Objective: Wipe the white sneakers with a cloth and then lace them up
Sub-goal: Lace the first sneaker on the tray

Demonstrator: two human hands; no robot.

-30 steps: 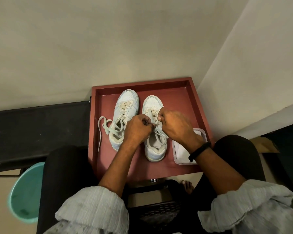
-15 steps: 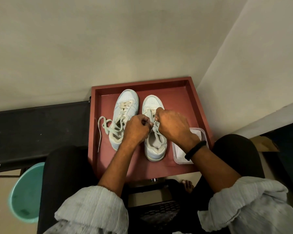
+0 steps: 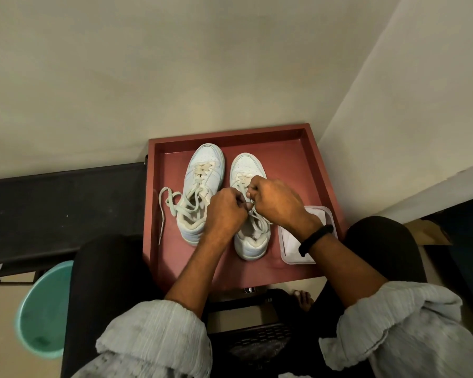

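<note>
Since a second ago I see the right hand [image 3: 277, 203] has edged leftward, closing on the left hand [image 3: 224, 211]. Nearest me, a clear tub [image 3: 295, 259] in the near-right corner of the tray [image 3: 290, 165] holds a white cloth [image 3: 291, 242]. Both hands' fingers [image 3: 254, 186] pinch the lace [image 3: 247, 208] over the right sneaker [image 3: 250, 246]. The left sneaker [image 3: 202, 170] lies just beside it, its loose lace [image 3: 164, 203] trailing toward the left rim. Both sneakers run lengthwise away from me, heels near, toes toward the far rim, with bare tray floor beyond and rightward.
</note>
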